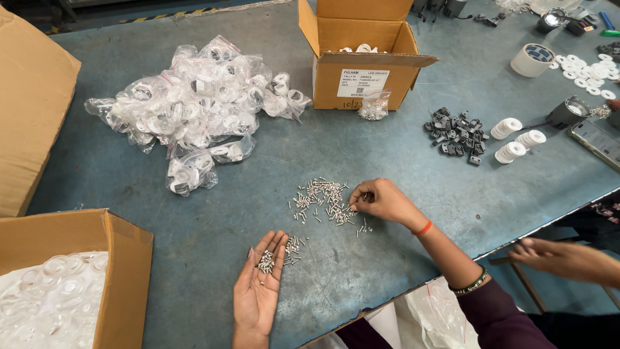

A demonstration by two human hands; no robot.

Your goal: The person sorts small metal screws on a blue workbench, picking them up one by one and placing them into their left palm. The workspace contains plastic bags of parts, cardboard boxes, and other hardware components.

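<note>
A worn blue-grey metal worktable (213, 213) carries a loose scatter of small silver metal screws (321, 200). The right hand (382, 200) rests at the scatter's edge, fingertips pinched together on a few screws. The left hand (259, 284) lies palm up, fingers straight and together, cradling a small cluster of screws (265, 262) just below them.

Left hand (260, 284) wrist cut off by bottom edge. Right hand (381, 199) fingertips hide screws (321, 199) beneath. Box of clear parts (123, 271) cropped at lower left corner. Phone (597, 141) cut by right edge. Another person's hand (558, 257) blurred.
</note>
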